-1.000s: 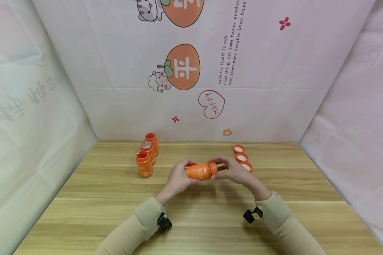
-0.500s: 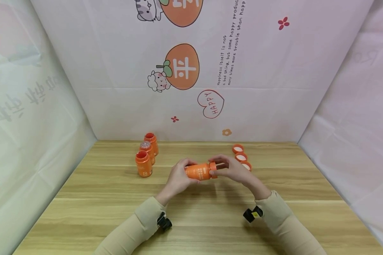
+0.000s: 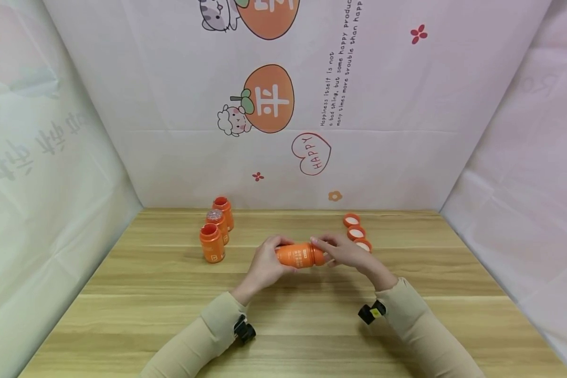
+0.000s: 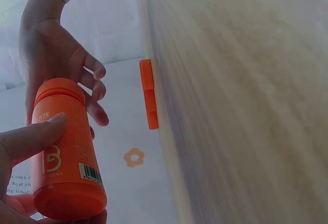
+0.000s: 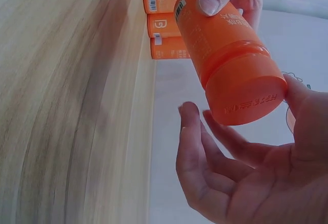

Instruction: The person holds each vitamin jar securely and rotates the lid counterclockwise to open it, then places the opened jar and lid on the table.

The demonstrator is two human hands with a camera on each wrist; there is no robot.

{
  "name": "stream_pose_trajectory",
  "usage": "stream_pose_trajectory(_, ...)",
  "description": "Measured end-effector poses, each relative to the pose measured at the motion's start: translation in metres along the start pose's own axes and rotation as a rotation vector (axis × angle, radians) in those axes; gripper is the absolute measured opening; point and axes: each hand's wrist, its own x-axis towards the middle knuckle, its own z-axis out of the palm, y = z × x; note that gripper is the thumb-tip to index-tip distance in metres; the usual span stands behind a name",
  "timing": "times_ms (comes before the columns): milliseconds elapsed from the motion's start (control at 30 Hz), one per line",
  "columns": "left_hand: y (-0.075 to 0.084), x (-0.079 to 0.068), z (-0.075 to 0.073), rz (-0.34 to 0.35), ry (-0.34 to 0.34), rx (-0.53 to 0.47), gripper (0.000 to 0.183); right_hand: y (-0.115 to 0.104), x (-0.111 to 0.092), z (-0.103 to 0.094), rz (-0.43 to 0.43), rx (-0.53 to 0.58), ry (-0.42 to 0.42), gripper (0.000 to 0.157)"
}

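An orange pill bottle [image 3: 294, 255] lies tilted almost sideways in the air, its capped end pointing right in the head view. My left hand [image 3: 266, 263] grips its body, with the thumb [image 4: 36, 138] across the label. The orange screw cap [image 5: 246, 89] sits on the bottle's neck. At that end is my right hand [image 3: 350, 255]; in the right wrist view its thumb is at the cap's edge, while the other fingers [image 5: 197, 149] are loosely bent and apart from the cap.
Three orange bottles stand in a row at the left: a front bottle [image 3: 212, 244] and a back bottle [image 3: 224, 210] with open mouths, and a middle bottle [image 3: 217, 220] with a silvery top. Three orange caps [image 3: 356, 232], white insides up, lie at the back right of the wooden table [image 3: 307, 331].
The right hand's fingers have turned about the cap and come loose from it, with the thumb shifted up. The left hand keeps its grip, and the bottle has moved slightly right.
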Motion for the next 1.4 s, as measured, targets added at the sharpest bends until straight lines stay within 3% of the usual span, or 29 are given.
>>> stream_pose_trajectory(567,-0.0009,0.0006,0.0001,0.000,0.005,0.046,0.059,0.0070,0.0029,0.0001,0.111,-0.024,-0.018,0.071)
stream_pose_trajectory(1400,-0.0032,0.0006,-0.0019,-0.010,0.003,0.019,0.059,0.0030,0.0021,-0.0013,0.024,0.005,-0.054,0.055)
